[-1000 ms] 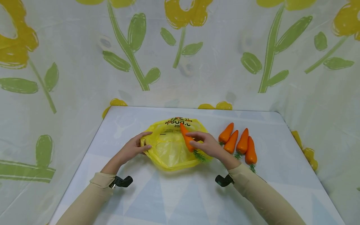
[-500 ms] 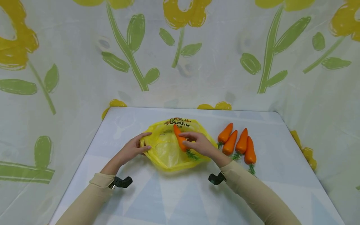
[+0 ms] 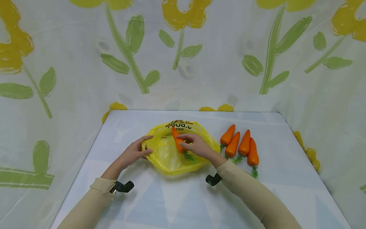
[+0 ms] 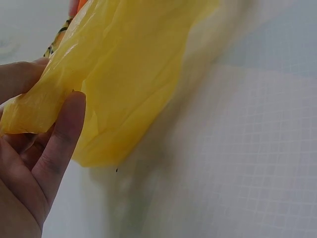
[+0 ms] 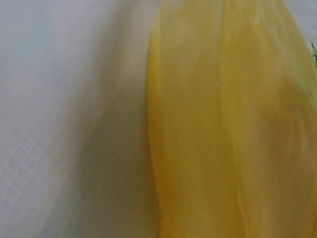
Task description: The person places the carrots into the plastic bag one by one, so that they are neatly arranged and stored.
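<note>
A yellow plastic bag [image 3: 163, 156] with dark print lies with its mouth spread wide at the middle of the table. My left hand [image 3: 134, 150] grips its left rim; in the left wrist view the fingers and thumb pinch the yellow film [image 4: 133, 74]. Over the bag's mouth, my right hand [image 3: 197, 145] holds an orange carrot [image 3: 178, 141] between thumb and fingers, tip toward the back and green leafy top toward the front. In the right wrist view the side of the bag [image 5: 198, 129] hides the right hand.
Several more carrots [image 3: 232, 144] with green tops lie side by side on the table [image 3: 286, 190], to the right of the bag. A flower-patterned curtain [image 3: 217, 79] hangs behind the table and along both sides.
My right hand has moved left with the carrot, from the bag's right part toward its middle. My left hand keeps its hold on the rim.
</note>
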Demonstrator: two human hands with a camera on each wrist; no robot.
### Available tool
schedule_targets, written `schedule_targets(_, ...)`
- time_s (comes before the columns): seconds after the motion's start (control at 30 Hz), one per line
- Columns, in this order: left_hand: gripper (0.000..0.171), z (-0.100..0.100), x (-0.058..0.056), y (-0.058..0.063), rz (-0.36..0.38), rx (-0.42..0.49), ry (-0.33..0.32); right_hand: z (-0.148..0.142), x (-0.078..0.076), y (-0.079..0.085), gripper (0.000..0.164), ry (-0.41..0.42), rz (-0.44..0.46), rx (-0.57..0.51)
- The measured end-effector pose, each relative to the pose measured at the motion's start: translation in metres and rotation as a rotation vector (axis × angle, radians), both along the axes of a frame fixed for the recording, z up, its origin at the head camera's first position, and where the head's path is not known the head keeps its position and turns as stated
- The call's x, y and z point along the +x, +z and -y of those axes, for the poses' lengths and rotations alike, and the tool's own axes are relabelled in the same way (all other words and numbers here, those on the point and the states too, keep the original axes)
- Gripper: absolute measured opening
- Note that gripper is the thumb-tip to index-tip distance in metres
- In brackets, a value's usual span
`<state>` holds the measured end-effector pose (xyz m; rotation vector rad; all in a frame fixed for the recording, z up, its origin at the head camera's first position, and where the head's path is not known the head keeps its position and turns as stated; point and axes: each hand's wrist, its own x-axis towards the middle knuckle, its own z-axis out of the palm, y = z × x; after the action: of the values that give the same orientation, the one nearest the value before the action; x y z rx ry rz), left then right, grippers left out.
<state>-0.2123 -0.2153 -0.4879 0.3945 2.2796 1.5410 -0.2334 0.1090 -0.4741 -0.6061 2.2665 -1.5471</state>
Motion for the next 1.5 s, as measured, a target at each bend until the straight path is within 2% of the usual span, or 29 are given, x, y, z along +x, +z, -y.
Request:
schedule_targets(0.27,0.069,-0.001,0.001,-0.002,0.007,0.007,0.007,0.015,-0.006,-0.010,0.037,-0.008,0.019,0.018)
schedule_targets(0.5,0.071,-0.002,0.002,-0.003,0.009,0.011,0.014,0.030,-0.010,-0.020,0.036,-0.033,0.077,0.034)
schedule_targets(0.9,0.070,-0.002,0.003,-0.002,0.009,0.006,0.017,0.049,-0.013,-0.031,0.034,-0.054,0.031,0.058)
schedule_targets(1.1,0.070,-0.004,0.005,0.000,0.004,0.002,0.012,0.054,-0.015,-0.035,0.032,-0.072,0.051,0.084)
schedule_targets(1.5,0.070,-0.006,0.006,-0.001,-0.008,-0.011,0.011,0.061,-0.011,-0.034,0.045,-0.019,0.071,0.145)
